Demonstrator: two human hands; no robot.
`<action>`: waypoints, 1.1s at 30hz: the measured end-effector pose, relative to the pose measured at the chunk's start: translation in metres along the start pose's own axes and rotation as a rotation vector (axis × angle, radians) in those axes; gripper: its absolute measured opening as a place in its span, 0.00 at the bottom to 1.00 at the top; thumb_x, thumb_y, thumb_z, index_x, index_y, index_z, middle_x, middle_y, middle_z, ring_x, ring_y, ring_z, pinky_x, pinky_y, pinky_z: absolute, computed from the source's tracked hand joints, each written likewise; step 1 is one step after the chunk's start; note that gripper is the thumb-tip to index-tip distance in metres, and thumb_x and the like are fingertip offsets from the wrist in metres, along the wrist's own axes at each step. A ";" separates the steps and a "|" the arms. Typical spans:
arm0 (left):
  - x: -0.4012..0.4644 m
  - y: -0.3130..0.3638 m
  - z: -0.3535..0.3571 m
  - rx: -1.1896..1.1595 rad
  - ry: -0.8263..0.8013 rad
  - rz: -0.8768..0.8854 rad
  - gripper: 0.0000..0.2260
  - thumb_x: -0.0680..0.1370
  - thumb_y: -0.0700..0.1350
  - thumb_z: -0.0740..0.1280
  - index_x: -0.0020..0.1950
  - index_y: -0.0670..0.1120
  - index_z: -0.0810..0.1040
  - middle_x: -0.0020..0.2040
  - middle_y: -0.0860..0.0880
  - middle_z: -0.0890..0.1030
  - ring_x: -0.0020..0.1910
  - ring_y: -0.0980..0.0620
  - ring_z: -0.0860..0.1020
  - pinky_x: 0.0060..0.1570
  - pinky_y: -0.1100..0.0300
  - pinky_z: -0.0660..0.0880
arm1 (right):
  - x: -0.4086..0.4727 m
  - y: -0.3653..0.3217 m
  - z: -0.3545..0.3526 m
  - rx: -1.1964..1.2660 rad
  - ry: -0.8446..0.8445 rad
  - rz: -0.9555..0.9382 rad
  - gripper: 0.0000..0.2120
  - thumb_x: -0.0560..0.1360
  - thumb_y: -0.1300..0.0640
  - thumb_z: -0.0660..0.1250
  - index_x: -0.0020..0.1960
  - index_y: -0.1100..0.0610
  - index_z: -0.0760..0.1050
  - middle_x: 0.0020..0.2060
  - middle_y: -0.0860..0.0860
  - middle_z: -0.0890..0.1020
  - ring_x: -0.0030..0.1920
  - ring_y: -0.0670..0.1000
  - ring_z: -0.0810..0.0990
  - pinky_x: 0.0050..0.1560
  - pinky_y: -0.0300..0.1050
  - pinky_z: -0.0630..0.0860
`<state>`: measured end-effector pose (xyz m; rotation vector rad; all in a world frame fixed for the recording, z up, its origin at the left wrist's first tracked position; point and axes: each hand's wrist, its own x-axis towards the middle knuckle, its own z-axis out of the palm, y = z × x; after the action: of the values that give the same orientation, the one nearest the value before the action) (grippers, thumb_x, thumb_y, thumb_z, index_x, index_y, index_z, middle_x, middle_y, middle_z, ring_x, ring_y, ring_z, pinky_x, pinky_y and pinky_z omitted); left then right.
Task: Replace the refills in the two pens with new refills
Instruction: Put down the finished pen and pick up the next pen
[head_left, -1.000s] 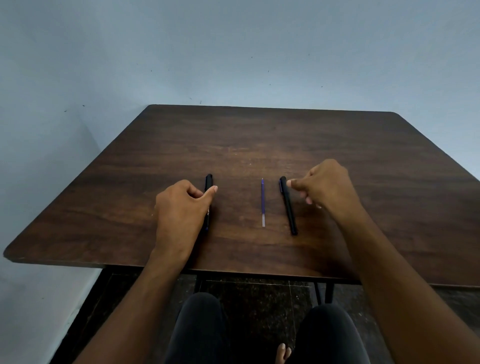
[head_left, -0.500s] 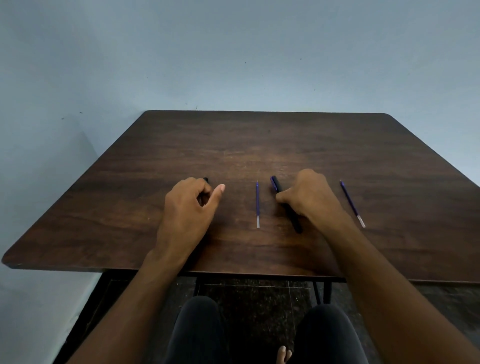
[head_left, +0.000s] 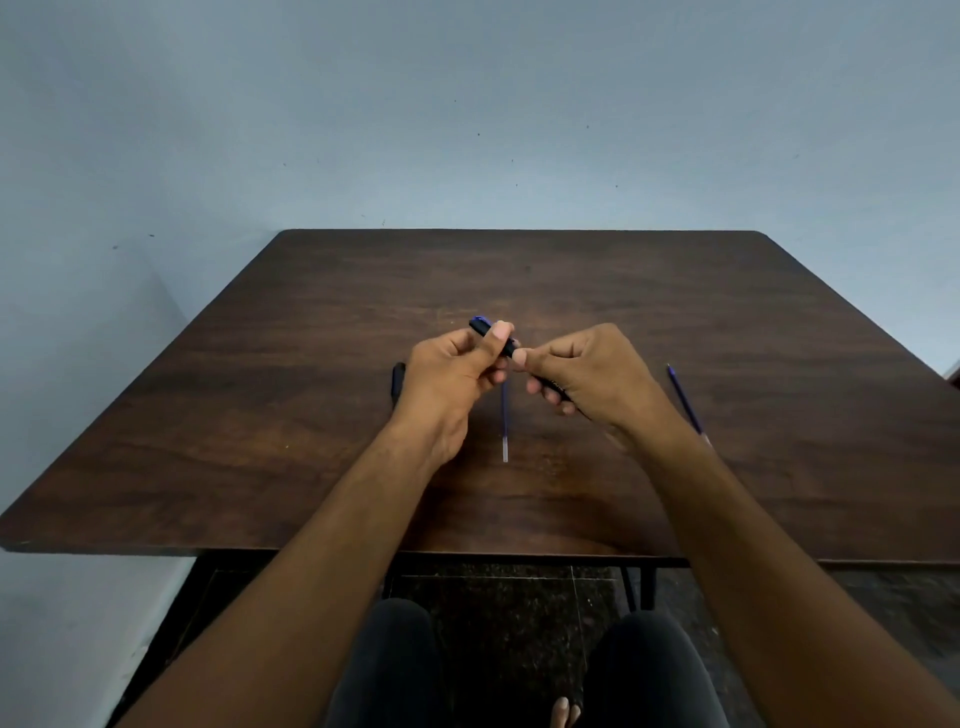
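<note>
Both hands hold one black pen (head_left: 483, 330) lifted above the middle of the dark wooden table (head_left: 571, 280). My left hand (head_left: 452, 374) grips its upper, capped end, and my right hand (head_left: 582, 374) grips its lower barrel. A second black pen (head_left: 398, 378) lies on the table just left of my left hand, mostly hidden by it. One blue refill (head_left: 504, 421) lies on the table below and between the hands. Another blue refill (head_left: 684, 399) lies to the right of my right wrist.
The table stands against a pale blue wall (head_left: 467, 130), with a wall also along its left side. Its front edge (head_left: 260, 550) is close to my knees (head_left: 395, 660), and the dark floor shows beneath.
My right hand lifted the right-hand pen off the table. My left hand left the other pen lying and moved right to grip the lifted pen's upper end.
</note>
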<state>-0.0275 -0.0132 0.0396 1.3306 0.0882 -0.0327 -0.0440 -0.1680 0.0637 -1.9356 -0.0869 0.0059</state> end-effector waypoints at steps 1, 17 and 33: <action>0.001 0.001 0.001 -0.032 0.004 -0.002 0.07 0.78 0.43 0.72 0.49 0.40 0.85 0.42 0.46 0.85 0.39 0.54 0.79 0.49 0.58 0.79 | -0.001 0.001 0.000 0.009 -0.009 -0.010 0.13 0.77 0.53 0.72 0.44 0.63 0.85 0.36 0.64 0.84 0.29 0.49 0.73 0.28 0.38 0.70; 0.018 0.043 -0.036 -0.189 0.236 0.110 0.07 0.81 0.42 0.69 0.44 0.41 0.81 0.40 0.44 0.83 0.30 0.57 0.74 0.35 0.65 0.76 | -0.006 0.009 0.007 -0.293 0.196 -0.273 0.09 0.77 0.54 0.72 0.44 0.58 0.87 0.32 0.58 0.84 0.27 0.47 0.73 0.27 0.38 0.68; 0.017 -0.004 -0.011 0.268 0.059 0.123 0.08 0.75 0.42 0.77 0.51 0.41 0.84 0.38 0.48 0.87 0.30 0.61 0.79 0.33 0.65 0.75 | 0.000 0.026 -0.007 -0.129 0.362 -0.077 0.10 0.76 0.55 0.72 0.37 0.49 0.84 0.29 0.54 0.84 0.29 0.48 0.77 0.36 0.54 0.81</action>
<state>-0.0112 -0.0028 0.0313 1.6033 0.0535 0.1023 -0.0423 -0.1840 0.0424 -2.0304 0.0816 -0.4083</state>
